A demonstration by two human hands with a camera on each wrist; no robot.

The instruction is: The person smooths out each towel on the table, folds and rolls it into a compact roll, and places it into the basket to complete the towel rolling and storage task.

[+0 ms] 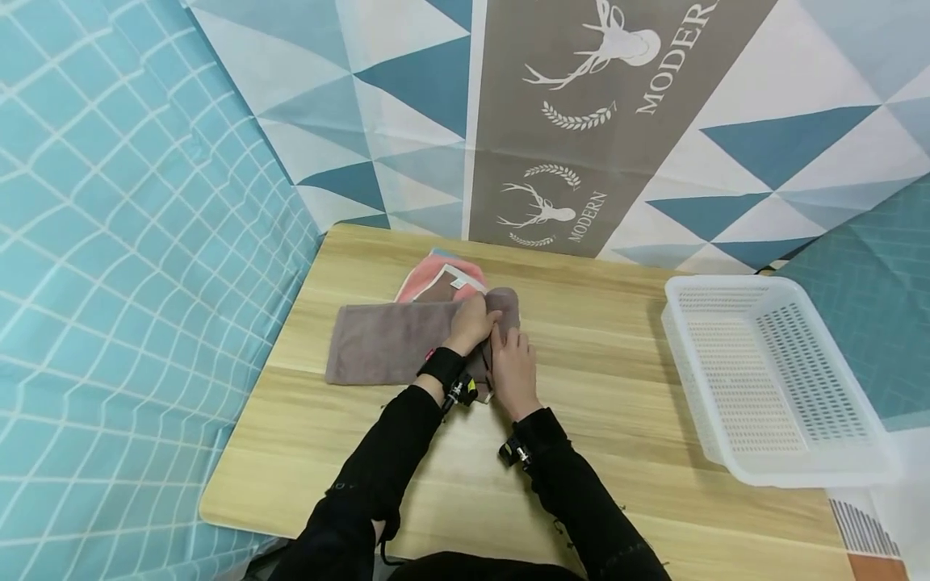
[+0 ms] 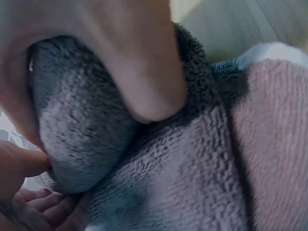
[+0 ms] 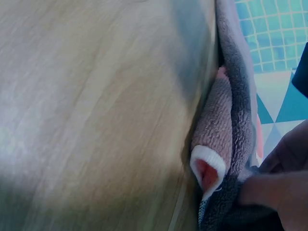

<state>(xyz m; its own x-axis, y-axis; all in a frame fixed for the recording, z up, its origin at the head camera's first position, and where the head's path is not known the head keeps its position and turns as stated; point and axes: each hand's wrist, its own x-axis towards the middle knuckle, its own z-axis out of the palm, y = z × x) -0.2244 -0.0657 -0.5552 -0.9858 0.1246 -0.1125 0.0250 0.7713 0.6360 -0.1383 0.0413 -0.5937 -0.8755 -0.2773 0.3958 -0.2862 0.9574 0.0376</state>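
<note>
A grey-brown towel (image 1: pixel 392 343) lies lengthwise on the wooden table, with its right end turned over into a thick fold or roll (image 2: pixel 82 115). My left hand (image 1: pixel 472 324) grips this bunched end, thumb and finger on either side of it in the left wrist view. Close beside it, my right hand (image 1: pixel 514 373) holds the right edge, its fingertips nearly meeting the left hand's. The right wrist view shows a rolled layer with a white border (image 3: pixel 208 166) at the towel's side. Part of the fold is hidden under both hands.
Behind the grey-brown towel lies a pink cloth (image 1: pixel 417 278) with a white edge and a small tag, partly covered. A white plastic basket (image 1: pixel 697 387) stands at the table's right. Patterned cloth hangs along the back and left edges of the wooden table (image 1: pixel 603 347).
</note>
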